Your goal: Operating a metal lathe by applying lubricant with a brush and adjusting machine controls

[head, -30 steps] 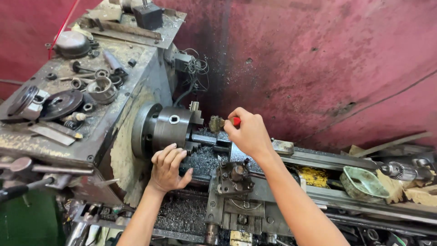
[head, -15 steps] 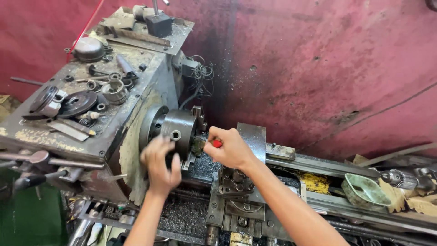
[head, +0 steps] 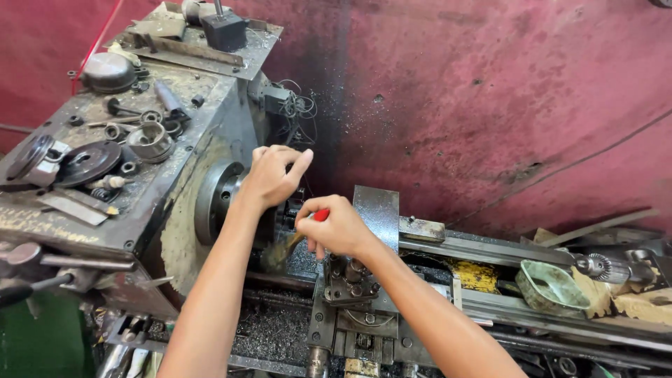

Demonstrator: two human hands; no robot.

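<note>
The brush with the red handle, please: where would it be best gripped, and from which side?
Probably by the red handle, from the right and above, as the right hand has it. Its bristle end points down-left toward the lathe chuck, where the left hand rests, so the handle is the free end.

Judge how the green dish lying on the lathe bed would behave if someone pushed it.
The green dish looks shallow and flat-bottomed, so it would probably slide rather than roll. It sits on slanted rails, so a push might tip it. Its chipped, worn rim suggests hard metal or enamel, likely stiff, not floppy.
</note>
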